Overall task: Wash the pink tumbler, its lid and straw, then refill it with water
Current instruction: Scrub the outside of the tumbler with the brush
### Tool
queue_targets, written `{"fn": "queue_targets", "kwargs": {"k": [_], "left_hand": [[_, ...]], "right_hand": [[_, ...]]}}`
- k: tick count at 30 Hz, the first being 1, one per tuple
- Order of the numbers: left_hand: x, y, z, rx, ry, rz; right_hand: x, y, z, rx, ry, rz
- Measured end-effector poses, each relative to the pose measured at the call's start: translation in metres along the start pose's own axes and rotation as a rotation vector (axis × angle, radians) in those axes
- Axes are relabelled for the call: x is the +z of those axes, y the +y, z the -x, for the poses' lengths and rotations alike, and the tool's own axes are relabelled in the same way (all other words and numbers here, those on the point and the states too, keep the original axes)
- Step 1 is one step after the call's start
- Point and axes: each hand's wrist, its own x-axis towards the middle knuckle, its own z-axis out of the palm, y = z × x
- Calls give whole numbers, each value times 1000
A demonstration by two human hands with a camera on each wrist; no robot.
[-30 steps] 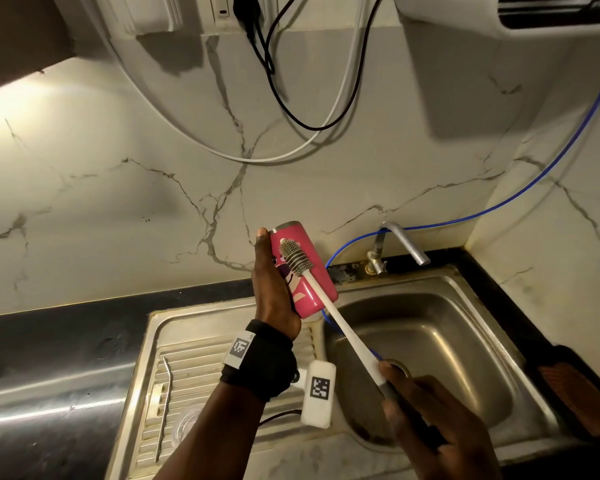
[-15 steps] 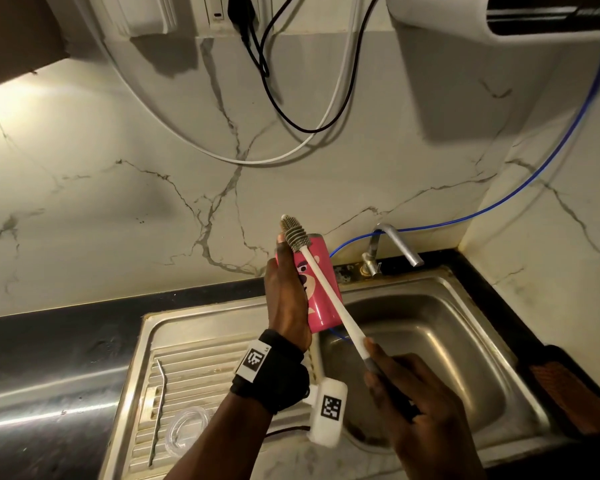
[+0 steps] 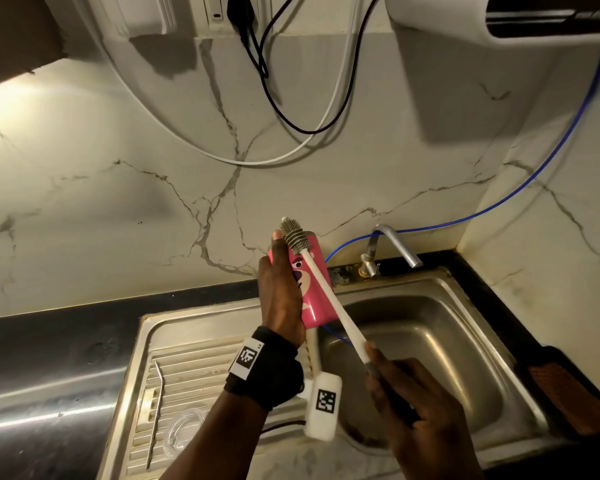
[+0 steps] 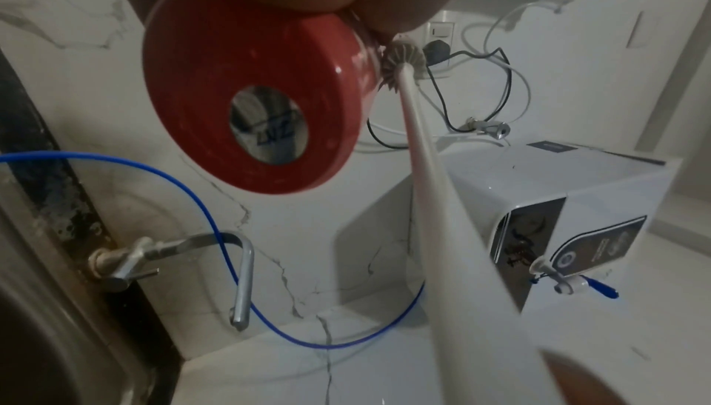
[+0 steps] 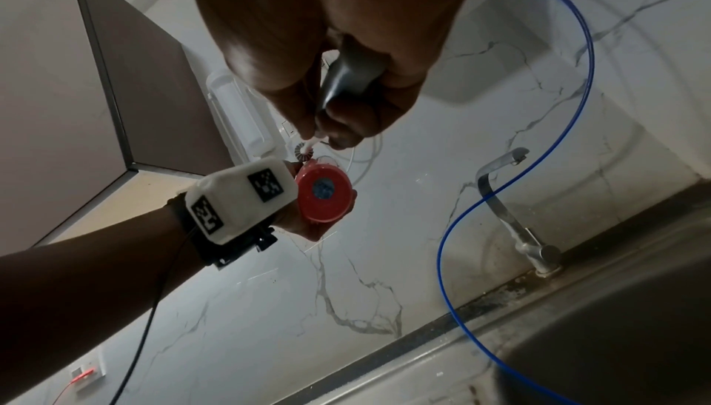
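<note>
1. The left hand (image 3: pixel 280 296) is wrapped around the pink tumbler (image 3: pixel 314 292), thumb up along its side, holding it tilted in the air above the edge of the sink (image 3: pixel 465 289).
2. From the left wrist view the tumbler's round base (image 4: pixel 250 101) faces the camera, a shiny metal disc in its middle, with the palm pressed over the top of it.
3. The right hand (image 3: pixel 426 414) is curled tight round the dark grip of the bottle brush (image 3: pixel 326 289), down low over the basin.
4. The brush's white shaft runs diagonally up across the front of the tumbler, over the cartoon face printed on it.
5. The grey bristle head (image 3: pixel 293 233) sits right at the tumbler's upper rim, touching the outside edge beside the thumb tip; whether any bristles are inside the opening, I cannot tell.
6. Over on the draining board, the bent metal straw (image 3: pixel 155 410) lies along the ridges, and the clear lid (image 3: pixel 184 431) rests just beside it, partly behind the left forearm.
7. The tap (image 3: pixel 394 247) stands at the back of the sink, spout angled over the basin, well apart from the tumbler.
8. A blue hose (image 3: pixel 499 206) trails along the marble wall behind the tap.
</note>
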Motion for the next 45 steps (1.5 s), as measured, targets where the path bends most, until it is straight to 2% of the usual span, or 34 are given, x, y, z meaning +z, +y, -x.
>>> {"fn": "queue_targets", "kwargs": {"k": [4, 9, 16, 21, 28, 35, 41, 45], "left_hand": [[-8, 13, -13, -28, 52, 59], [-2, 2, -1, -20, 16, 5], [-9, 11, -13, -32, 35, 82], [-4, 1, -2, -49, -26, 40], [-11, 14, -12, -132, -8, 62], [-10, 8, -5, -144, -68, 39], [-17, 15, -11, -190, -36, 82], [-15, 10, -3, -198, -94, 95]], "right_hand": [[-2, -2, 11, -17, 8, 29], [1, 0, -4, 12, 18, 23], [-5, 2, 5, -4, 7, -3], [2, 3, -3, 50, -1, -33], [-5, 1, 6, 19, -19, -60], [1, -6, -8, 32, -8, -37], [-11, -4, 2, -6, -21, -42], [-16, -12, -10, 9, 6, -36]]}}
